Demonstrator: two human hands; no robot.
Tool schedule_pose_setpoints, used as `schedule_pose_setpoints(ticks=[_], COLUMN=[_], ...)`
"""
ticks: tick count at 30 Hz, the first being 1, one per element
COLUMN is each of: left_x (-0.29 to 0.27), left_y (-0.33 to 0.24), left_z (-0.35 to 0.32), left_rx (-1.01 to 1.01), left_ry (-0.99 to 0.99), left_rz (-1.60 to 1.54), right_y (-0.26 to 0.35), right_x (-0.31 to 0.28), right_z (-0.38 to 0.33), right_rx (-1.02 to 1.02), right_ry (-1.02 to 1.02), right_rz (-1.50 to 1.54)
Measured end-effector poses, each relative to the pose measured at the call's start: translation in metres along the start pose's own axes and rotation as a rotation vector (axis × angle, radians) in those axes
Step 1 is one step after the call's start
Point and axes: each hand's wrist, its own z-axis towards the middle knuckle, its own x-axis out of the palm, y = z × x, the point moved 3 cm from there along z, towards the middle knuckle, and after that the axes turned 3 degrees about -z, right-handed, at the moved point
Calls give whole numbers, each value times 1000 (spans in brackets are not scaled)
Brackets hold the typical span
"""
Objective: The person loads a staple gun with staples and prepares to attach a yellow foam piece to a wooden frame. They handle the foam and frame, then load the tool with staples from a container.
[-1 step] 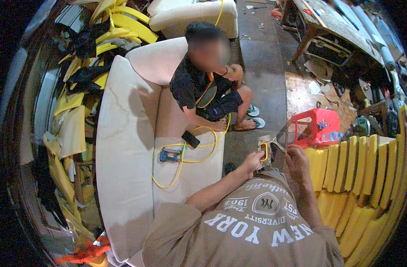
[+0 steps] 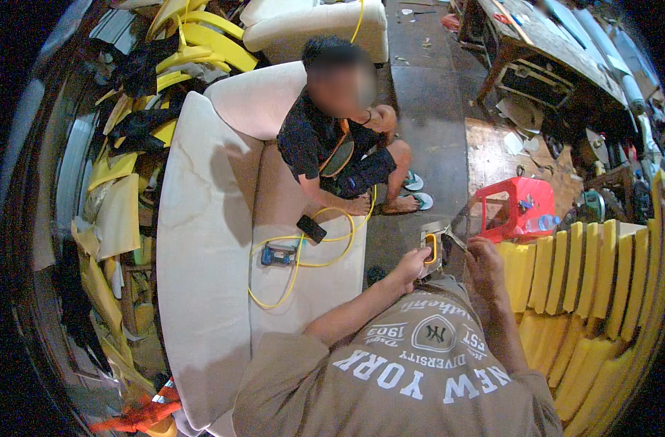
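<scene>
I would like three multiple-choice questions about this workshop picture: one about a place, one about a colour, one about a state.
1. Where does the dark phone lie?
A. on the cream sofa seat
B. on the red plastic stool
C. on the wooden table

2. What colour is the hose looped on the sofa?
A. blue
B. yellow
C. green

3. What is the left hand doing?
A. hanging empty at the side
B. resting on the sofa back
C. holding a small tool with an orange handle

Answers: 1 A, the phone rests on the seat beside the seated person. 2 B, the loop is plainly yellow. 3 C, its fingers close on the tool, with the right hand close by.
</scene>
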Motion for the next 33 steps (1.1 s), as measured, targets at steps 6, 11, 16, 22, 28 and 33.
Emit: schedule_pose_setpoints(ticks=[6, 11, 16, 22, 28, 33], left_x=[3, 9, 20, 32, 24, 54], left_y=[0, -6, -22, -31, -18, -33], left_z=[-4, 9, 1, -10, 8, -20], left_rx=[-35, -70, 24, -27, 30, 11], left_ry=[-34, -17, -75, -106, -55, -123], left_rz=[-113, -221, -124, -137, -209, -158], right_y=[-13, -32, -25, 19, 25, 28], right_x=[11, 23, 29, 24, 23, 23], right_z=[-9, -17, -31, -24, -16, -13], right_rx=[203, 346, 251, 52, 40, -10], right_ry=[-39, -156, -79, -23, 0, 23], right_rz=[27, 136, 255, 163, 84, 49])
